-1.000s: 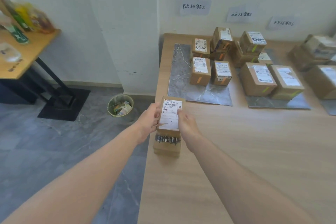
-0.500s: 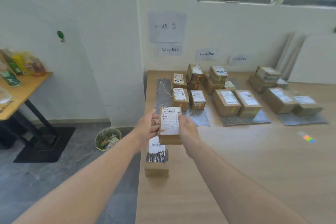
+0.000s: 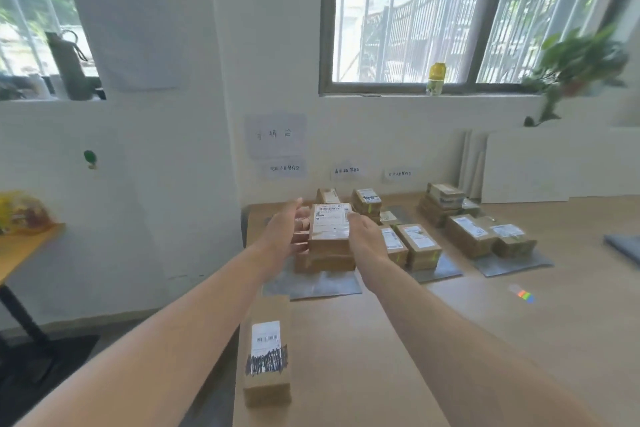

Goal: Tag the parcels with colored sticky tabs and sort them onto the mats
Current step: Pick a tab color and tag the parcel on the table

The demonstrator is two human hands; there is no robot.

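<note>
I hold a brown parcel (image 3: pixel 329 230) with a white shipping label between both hands, over the parcels on the left grey mat (image 3: pixel 311 285). My left hand (image 3: pixel 285 230) is at its left side with fingers curled against it and the thumb raised. My right hand (image 3: pixel 365 236) grips its right side. Whether the parcel rests on the boxes under it or hangs just above them is unclear. A long parcel (image 3: pixel 266 352) with a scribbled-over label lies at the table's near left edge. A strip of coloured sticky tabs (image 3: pixel 523 295) lies on the table to the right.
Tagged parcels sit on the middle mat (image 3: pixel 437 271) and the right mat (image 3: pixel 512 262). Another grey mat (image 3: pixel 623 246) shows at the far right. The wooden table (image 3: pixel 467 340) ends at its left edge near the long parcel. A side table (image 3: pixel 20 246) stands at the left.
Both hands have carried the parcel forward from near the table's front edge to the left mat's parcels. My view has tilted upward. The long parcel stays where it was.
</note>
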